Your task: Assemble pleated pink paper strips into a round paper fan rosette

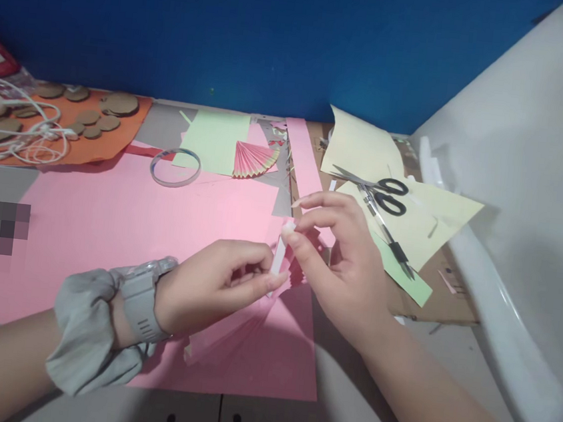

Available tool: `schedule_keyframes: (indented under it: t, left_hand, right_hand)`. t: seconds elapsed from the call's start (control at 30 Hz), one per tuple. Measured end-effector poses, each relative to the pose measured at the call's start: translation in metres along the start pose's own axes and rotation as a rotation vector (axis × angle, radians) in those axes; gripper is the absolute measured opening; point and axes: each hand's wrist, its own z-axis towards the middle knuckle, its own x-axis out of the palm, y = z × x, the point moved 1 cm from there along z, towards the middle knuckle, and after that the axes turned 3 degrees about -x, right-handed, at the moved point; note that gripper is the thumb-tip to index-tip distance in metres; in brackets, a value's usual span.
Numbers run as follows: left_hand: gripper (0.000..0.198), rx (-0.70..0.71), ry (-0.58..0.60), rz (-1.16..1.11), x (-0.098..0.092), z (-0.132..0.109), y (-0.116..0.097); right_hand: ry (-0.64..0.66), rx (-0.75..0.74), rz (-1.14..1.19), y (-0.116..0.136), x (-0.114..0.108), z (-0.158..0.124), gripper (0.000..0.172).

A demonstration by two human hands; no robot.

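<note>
My left hand (pixel 218 288) pinches a pleated pink paper (pixel 236 330) between thumb and fingers; its folds fan out below the hand. Along the pinched part lies a narrow white strip (pixel 278 256), which looks like tape. At the strip's upper end, the thumb and a finger of my right hand (pixel 348 272) close on it, while the other fingers are raised and bent. More pink folds show partly behind the right fingers. Both hands are over a large pink sheet (pixel 124 221).
Black-handled scissors (pixel 384 191) and a pen (pixel 387 232) rest on cream paper (pixel 442 214) at right. Behind are a tape roll (pixel 197 174), a pink paper fan (pixel 254 161) and green paper (pixel 213 140). Cardboard discs (pixel 119 104) and white earphones (pixel 42 135) lie on orange paper (pixel 129 131).
</note>
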Motion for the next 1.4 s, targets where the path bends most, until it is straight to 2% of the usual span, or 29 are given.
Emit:
schedule_keyframes:
  t: [0.13,0.37,1.1,1.27,1.4]
  left_hand:
    - [0.032,-0.007,0.003,0.000,0.0004,0.0004,0.0002]
    - [0.031,-0.024,-0.001,-0.043,0.0008,-0.0012,-0.0014]
    - [0.033,-0.014,0.048,-0.019,0.0038,-0.0009,-0.0019]
    - [0.027,-0.081,0.066,-0.074,0.0042,-0.0026,-0.0015]
    - [0.027,-0.111,0.033,-0.124,0.0039,-0.0028,0.0013]
  right_hand:
    - [0.032,0.029,0.124,-0.0021,0.0014,0.0003,0.009]
    - [0.033,0.061,0.169,-0.0012,0.0031,-0.0012,0.009]
    - [0.034,0.064,0.134,0.0007,0.0035,-0.0024,0.008]
    - [0.022,0.045,0.163,0.0009,0.0031,-0.0031,0.009]
    - [0.048,0.016,0.191,0.0020,0.0035,-0.0038,0.011]
